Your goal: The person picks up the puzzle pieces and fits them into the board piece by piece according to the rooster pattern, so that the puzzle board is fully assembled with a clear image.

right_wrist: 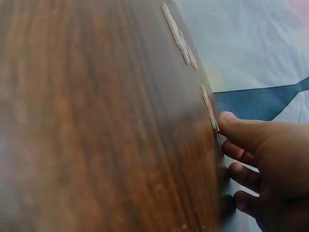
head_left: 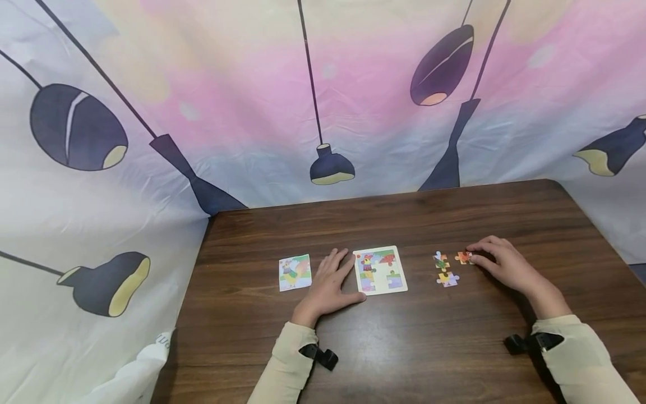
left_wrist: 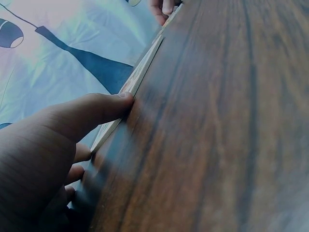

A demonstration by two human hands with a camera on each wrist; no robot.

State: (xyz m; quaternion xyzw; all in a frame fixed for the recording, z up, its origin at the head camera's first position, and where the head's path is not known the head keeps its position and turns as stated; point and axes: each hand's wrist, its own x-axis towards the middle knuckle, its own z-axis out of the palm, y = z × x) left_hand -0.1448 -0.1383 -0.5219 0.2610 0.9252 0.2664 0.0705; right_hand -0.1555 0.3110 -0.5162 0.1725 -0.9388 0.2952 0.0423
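Your right hand (head_left: pixel 506 268) was at the red puzzle piece (head_left: pixel 462 257), which lay flat on the table (head_left: pixel 383 348), to the left of your thumb and forefinger. These two fingertips were close together at its right edge, and the thumb seemed to touch it, but I cannot tell if they pinched it firmly. The piece looked slightly longer from left to right, so its long axis pointed roughly toward the puzzle board (head_left: pixel 380 276). The right hand was clearly the nearer one; the left was well apart from this piece.

Your left hand (head_left: pixel 327 285) lay with spread fingers and gripped nothing: the fingers were along the left side of the board, and the thumb touched its lower left corner. The board had a bare white gap in its middle.

Between the red piece and the board were the upper loose piece (head_left: pixel 441 261) and the lower loose piece (head_left: pixel 447 279), almost directly in the way. The picture card (head_left: pixel 295 273) lay left of your left hand.
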